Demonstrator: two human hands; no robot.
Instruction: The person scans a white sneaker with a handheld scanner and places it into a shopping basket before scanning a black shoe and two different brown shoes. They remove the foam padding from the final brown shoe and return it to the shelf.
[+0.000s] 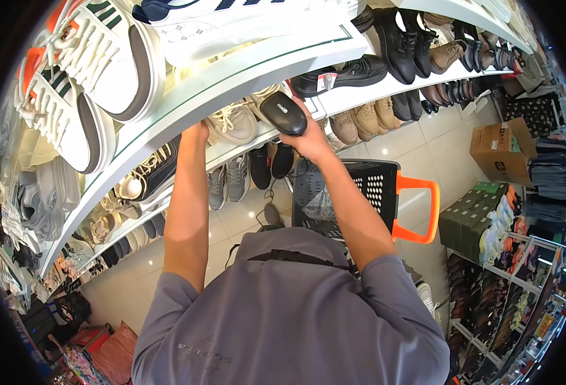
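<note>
Right fingers [290, 139] wrap a glossy black oval item [283, 114] between them, best kept steady; left hand's [197, 132] grip is hidden.

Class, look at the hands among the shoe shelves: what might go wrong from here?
The glossy black oval item in the right hand might slip and drop toward the black shopping basket. The left hand, beside the beige sneaker under the white upper shelf, could nudge that shoe or knock the shelf edge.
</note>
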